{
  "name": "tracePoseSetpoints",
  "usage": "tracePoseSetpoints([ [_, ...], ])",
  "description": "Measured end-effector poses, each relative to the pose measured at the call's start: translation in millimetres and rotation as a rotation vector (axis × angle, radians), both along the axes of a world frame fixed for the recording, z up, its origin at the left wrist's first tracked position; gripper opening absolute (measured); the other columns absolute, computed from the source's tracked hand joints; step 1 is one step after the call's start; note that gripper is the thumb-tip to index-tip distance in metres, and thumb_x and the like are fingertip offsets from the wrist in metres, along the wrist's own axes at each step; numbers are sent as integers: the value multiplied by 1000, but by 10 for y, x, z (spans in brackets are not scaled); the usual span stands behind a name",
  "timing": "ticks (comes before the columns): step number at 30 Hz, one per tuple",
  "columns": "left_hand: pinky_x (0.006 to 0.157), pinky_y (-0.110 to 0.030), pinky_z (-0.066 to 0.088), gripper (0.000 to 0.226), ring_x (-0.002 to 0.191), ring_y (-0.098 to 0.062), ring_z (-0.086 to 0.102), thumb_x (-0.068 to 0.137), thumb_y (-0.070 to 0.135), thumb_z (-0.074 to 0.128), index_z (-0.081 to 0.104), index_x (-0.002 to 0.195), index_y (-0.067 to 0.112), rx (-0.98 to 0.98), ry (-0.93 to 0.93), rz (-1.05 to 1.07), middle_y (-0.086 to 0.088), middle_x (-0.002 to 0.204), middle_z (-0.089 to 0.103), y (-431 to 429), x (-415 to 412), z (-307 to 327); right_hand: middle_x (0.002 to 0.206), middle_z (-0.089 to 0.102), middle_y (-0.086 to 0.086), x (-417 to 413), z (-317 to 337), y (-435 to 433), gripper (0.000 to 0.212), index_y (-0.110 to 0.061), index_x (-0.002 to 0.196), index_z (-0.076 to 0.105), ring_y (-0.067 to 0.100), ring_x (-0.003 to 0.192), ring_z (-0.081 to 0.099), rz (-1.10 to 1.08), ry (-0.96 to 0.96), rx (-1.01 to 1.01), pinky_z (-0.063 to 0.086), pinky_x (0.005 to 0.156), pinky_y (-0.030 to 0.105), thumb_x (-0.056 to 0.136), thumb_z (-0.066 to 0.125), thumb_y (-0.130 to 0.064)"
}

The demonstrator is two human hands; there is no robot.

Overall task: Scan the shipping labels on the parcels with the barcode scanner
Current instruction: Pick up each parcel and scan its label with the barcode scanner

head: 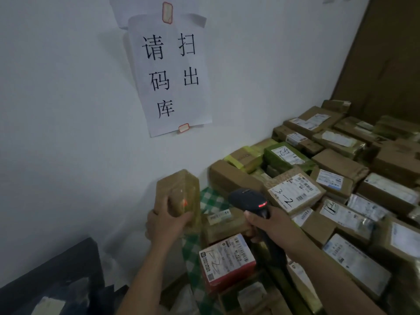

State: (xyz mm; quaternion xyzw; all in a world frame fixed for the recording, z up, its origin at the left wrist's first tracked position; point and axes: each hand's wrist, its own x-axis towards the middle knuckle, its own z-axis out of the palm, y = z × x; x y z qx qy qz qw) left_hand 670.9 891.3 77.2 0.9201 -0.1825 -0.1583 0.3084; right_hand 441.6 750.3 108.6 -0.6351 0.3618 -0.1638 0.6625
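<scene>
Brown and tape-wrapped: a small parcel (179, 192), held upright just below centre, close to the white wall (68, 110). Gripped from below by the left hand (167, 223), thumb across the near face, fingers curled round the far side, forearm rising from 6 o'clock. At 3 o'clock of it, the right hand (266, 221), closed round the handle of a black barcode scanner (248, 198), forearm coming in from 5 o'clock. Scanner head aimed toward 9 o'clock at the held parcel, near it but apart. Red light glowing on the back of the head; red spot (185, 203) showing on the parcel's near face. Print on that face too blurred to tell.

Between the hands, a green-and-white checked cloth (211, 198) over the surface, hanging down toward 6 o'clock. From 2 to 5 o'clock, a dense heap of cardboard parcels, most with white shipping labels facing up. Just beside the scanner at 3 o'clock, a carton marked "3-2" (293, 194) in pen. Below the hands, a red-and-white box (227, 262) with a pen-marked label. At 2 o'clock, a green-wrapped parcel (286, 155), also pen-marked.

At 12 o'clock on the wall, a paper sign (172, 76) with large black Chinese characters, fixed top and bottom by red-edged stickers. At 1 o'clock, a brown panel (386, 53) filling the corner. At 7 o'clock, a dark object (56, 280), kind unclear.
</scene>
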Motion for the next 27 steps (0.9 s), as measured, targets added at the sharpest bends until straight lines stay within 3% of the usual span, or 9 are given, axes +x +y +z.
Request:
tracePoseSetpoints([
  [2, 111, -53, 32, 106, 135, -40, 34, 66, 68, 75, 18, 152, 41, 170, -107, -75, -16, 151, 29, -155, 245, -160, 71, 70, 20, 9, -77, -130, 26, -4, 86, 67, 20, 53, 63, -44, 45, -17, 54, 52, 26, 87, 73, -29],
  [6, 117, -54, 18, 108, 144, -41, 17, 66, 73, 70, 14, 154, 43, 346, -177, -334, -15, 159, 13, -530, 597, -474, 81, 67, 29, 20, -232, -319, 39, 3, 88, 66, 23, 55, 60, -73, 101, -34, 51, 52, 27, 84, 75, -35],
  [10, 120, -57, 8, 103, 148, -39, 5, 70, 64, 70, 15, 154, 42, 426, -214, -520, -12, 162, 5, -895, 823, -717, 64, 67, 17, 45, -293, -405, 33, -6, 81, 67, 19, 52, 60, -25, 157, -30, 51, 53, 25, 83, 75, -38],
  [15, 118, -58, 13, 104, 148, -37, -1, 70, 58, 74, 15, 154, 43, 460, -194, -672, -4, 164, -1, -1166, 1092, -919, 60, 66, 9, 58, -308, -431, 42, -7, 72, 66, 17, 51, 60, 24, 189, -62, 49, 54, 24, 80, 74, -46],
  [17, 120, -54, 14, 95, 148, -34, 7, 74, 53, 74, 24, 153, 38, 432, -217, -783, -2, 163, 12, -1248, 1109, -997, 61, 66, 8, 53, -326, -434, 41, -7, 73, 66, 18, 51, 60, 19, 199, -52, 50, 53, 24, 82, 74, -46],
  [19, 119, -48, 22, 69, 144, -26, 28, 83, 44, 71, 42, 146, 33, 337, -203, -868, -2, 156, 34, -1300, 1070, -1064, 61, 66, 8, 48, -352, -432, 38, -10, 72, 67, 18, 52, 60, 16, 197, -37, 50, 54, 25, 82, 74, -45],
  [22, 101, -37, 47, 20, 110, -15, 59, 97, 19, 60, 67, 115, 25, 191, -103, -910, -2, 126, 64, -1276, 992, -1148, 60, 65, 7, 24, -351, -419, 35, -11, 73, 67, 18, 52, 59, 28, 193, -35, 49, 55, 26, 83, 74, -45],
  [25, 85, -35, 54, 17, 89, -9, 65, 99, 15, 57, 71, 93, 24, 13, -23, -790, 3, 100, 70, -1240, 868, -1048, 58, 64, 8, -47, -277, -394, 34, -13, 70, 68, 17, 50, 59, 1, 168, -54, 49, 52, 24, 81, 75, -44],
  [27, 85, -32, 52, 15, 95, -12, 64, 98, 18, 57, 70, 96, 23, -84, -65, -704, 3, 104, 69, -1302, 734, -845, 58, 65, 8, -132, -195, -368, 34, -11, 71, 68, 17, 49, 59, -49, 133, -42, 49, 51, 23, 77, 75, -44],
])
